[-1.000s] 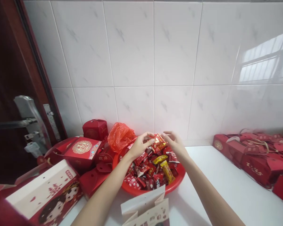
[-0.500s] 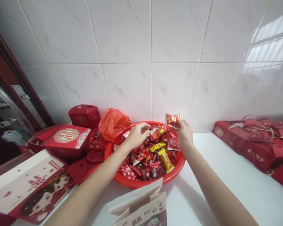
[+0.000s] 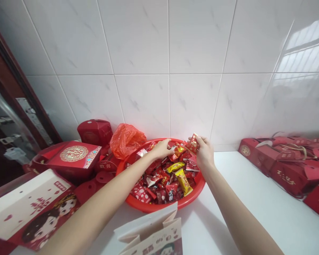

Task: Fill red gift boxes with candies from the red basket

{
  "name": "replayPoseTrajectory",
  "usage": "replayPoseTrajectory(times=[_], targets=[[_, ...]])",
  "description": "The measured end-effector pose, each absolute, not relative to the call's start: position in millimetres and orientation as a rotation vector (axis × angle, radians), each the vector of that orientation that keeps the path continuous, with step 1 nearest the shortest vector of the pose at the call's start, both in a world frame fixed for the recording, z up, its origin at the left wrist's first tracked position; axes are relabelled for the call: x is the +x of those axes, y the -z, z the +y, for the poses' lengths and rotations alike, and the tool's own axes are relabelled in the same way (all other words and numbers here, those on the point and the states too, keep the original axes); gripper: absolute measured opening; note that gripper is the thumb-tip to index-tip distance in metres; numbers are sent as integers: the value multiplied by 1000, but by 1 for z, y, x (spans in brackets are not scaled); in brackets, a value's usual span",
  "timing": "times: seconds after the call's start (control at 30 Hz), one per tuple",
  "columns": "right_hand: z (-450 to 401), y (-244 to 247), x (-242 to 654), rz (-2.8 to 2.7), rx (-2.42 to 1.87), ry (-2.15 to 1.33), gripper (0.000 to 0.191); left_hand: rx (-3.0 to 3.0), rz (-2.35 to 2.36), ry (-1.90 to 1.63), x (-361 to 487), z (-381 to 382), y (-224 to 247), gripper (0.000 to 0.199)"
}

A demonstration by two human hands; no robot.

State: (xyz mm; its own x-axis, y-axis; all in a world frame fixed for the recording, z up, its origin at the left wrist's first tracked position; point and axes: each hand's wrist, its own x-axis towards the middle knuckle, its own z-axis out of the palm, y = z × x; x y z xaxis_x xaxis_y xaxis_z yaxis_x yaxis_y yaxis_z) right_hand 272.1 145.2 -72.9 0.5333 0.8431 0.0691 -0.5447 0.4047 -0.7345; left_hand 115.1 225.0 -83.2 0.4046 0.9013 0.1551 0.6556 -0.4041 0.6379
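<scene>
A red plastic basket (image 3: 184,202) full of wrapped candies stands before me. My right hand (image 3: 205,153) pinches a red-and-gold wrapped candy (image 3: 193,143) over the basket's back right side. Over the middle of the pile reaches my left hand (image 3: 163,149), its thumb and fingers apart and nothing visible held in them. Its fingertips are close to a red-and-yellow candy (image 3: 178,151); whether they touch it I cannot tell. Two yellow candies (image 3: 184,182) lie among the red ones. An open paper gift bag (image 3: 151,236) stands just in front of the basket.
Red gift boxes (image 3: 78,157) and a cream-and-red paper bag (image 3: 45,209) crowd the left side, with a crumpled red plastic bag (image 3: 127,140) against the basket. More red boxes (image 3: 287,170) line the right of the white tabletop (image 3: 236,184). A tiled wall (image 3: 195,106) rises behind.
My left hand has moved right over the candies. My right hand has drawn slightly left and down, and the candy in it has turned from lying level to a slant.
</scene>
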Motion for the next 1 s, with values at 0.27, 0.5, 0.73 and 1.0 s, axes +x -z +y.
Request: replayPoseTrajectory(times=[0.27, 0.5, 0.73, 1.0], targets=[[147, 72, 273, -387, -729, -979, 31, 1861, 756, -900, 105, 223, 75, 45], [144, 76, 271, -714, -738, -1255, 42, 1784, 657, -984, 109, 209, 64, 55], [147, 81, 268, -684, -692, -946, 38, 1997, 859, -985, 112, 215, 77, 60], [151, 84, 273, -615, -720, -786, 33, 2453, 1405, -512, 105, 223, 91, 43]])
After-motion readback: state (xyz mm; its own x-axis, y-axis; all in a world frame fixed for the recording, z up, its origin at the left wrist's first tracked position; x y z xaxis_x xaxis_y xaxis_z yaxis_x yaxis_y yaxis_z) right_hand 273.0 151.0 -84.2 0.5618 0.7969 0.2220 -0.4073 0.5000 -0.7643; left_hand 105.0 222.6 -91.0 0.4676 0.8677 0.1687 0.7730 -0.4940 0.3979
